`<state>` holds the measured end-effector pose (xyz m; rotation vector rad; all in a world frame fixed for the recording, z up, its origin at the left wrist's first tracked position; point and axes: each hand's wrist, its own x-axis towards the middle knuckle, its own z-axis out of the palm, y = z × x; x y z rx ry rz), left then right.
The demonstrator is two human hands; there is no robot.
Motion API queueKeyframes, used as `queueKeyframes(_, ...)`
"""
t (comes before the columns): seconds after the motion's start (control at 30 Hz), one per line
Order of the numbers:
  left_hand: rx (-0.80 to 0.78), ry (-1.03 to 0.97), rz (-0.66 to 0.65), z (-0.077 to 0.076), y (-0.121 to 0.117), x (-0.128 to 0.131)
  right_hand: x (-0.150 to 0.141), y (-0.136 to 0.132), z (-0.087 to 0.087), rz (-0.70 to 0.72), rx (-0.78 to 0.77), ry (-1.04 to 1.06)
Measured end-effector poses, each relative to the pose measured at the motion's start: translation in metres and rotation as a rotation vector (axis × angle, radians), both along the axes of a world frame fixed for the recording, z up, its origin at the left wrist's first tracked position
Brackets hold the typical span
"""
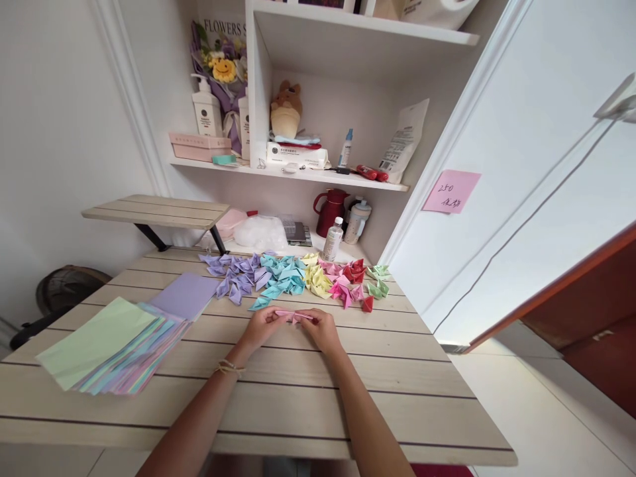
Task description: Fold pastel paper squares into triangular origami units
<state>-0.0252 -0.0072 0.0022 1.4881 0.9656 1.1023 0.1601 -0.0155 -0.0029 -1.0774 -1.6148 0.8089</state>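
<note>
- Between the two hands, above the slatted table [397, 381], sits the folded pink paper [293, 314], spanning the gap from fingertips to fingertips; a small pointed flap shows at its lower middle.
- Left hand [265, 328]: fingers drawn together, pinching the left end of the piece. A thin bracelet [229, 366] circles this wrist.
- Right hand [320, 328]: fingers likewise closed in, gripping the right end. Exact finger placement beneath the paper cannot be told.
- Just beyond the hands, a row of folded paper pieces crosses the table. Left to right: purple pieces [236, 286], blue pieces [284, 273], yellow pieces [318, 281], pink pieces [340, 289] mixed with red, then green pieces [378, 289].
- One small red piece [367, 304] lies at the near edge of this row, right of the right hand.
- Left of the left hand, well apart from it, a fanned stack of coloured sheets [126, 371] rests flat, a pale green sheet [99, 338] uppermost; purple sheets [183, 295] lie at its far side.
- Behind the row, a clear bottle [332, 240] stands upright near a dark red jug [332, 212].
- At far left, a raised wooden stand [159, 211] rises over the table.
</note>
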Motion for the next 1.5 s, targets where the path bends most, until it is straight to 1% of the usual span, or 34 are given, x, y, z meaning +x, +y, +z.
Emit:
queueKeyframes(0.07,-0.031,-0.015,0.017,-0.004,0.003,0.000,-0.003,-0.001,0.001,-0.013,0.003,-0.003)
queueKeyframes(0.17,-0.052,-0.071,0.034,-0.006,0.004,0.001,-0.009,-0.005,0.001,0.050,-0.021,-0.040)
queueKeyframes(0.27,-0.004,-0.065,0.067,-0.003,0.003,0.002,-0.014,-0.008,0.001,0.111,-0.106,-0.033)
queueKeyframes(0.4,0.054,0.008,0.078,0.001,-0.001,0.003,-0.015,-0.008,0.001,0.120,-0.201,0.010)
queueKeyframes(0.5,0.106,0.091,0.081,0.004,-0.003,0.002,-0.013,-0.008,0.001,0.102,-0.196,-0.003)
queueKeyframes(0.63,0.260,0.220,0.084,0.010,-0.007,0.002,-0.010,-0.008,0.002,0.071,-0.149,-0.068)
queueKeyframes(0.73,0.321,0.228,0.124,0.014,-0.011,0.005,-0.011,-0.009,0.002,0.071,-0.115,-0.098)
queueKeyframes(0.8,0.286,0.195,0.153,0.014,-0.013,0.007,-0.012,-0.009,0.003,0.065,-0.099,-0.111)
queueKeyframes(0.93,0.211,0.156,0.172,0.011,-0.011,0.007,-0.015,-0.011,0.006,0.068,-0.050,-0.138)
queueKeyframes(1.07,0.273,0.165,0.264,0.009,-0.005,0.003,-0.016,-0.012,0.007,0.093,-0.049,-0.130)
queueKeyframes(1.13,0.276,0.154,0.282,0.009,-0.004,0.001,-0.016,-0.012,0.008,0.142,-0.080,-0.077)
queueKeyframes(1.23,0.197,0.100,0.221,0.009,-0.004,0.001,-0.018,-0.013,0.009,0.237,-0.144,0.034)
queueKeyframes(1.33,0.115,0.032,0.172,0.007,-0.004,0.002,-0.020,-0.013,0.008,0.280,-0.213,0.136)
queueKeyframes(1.4,0.062,-0.010,0.166,0.005,-0.004,0.003,-0.022,-0.012,0.005,0.259,-0.243,0.182)
queueKeyframes(1.5,-0.028,-0.093,0.126,0.002,-0.002,0.005,-0.024,-0.009,0.000,0.157,-0.248,0.223)
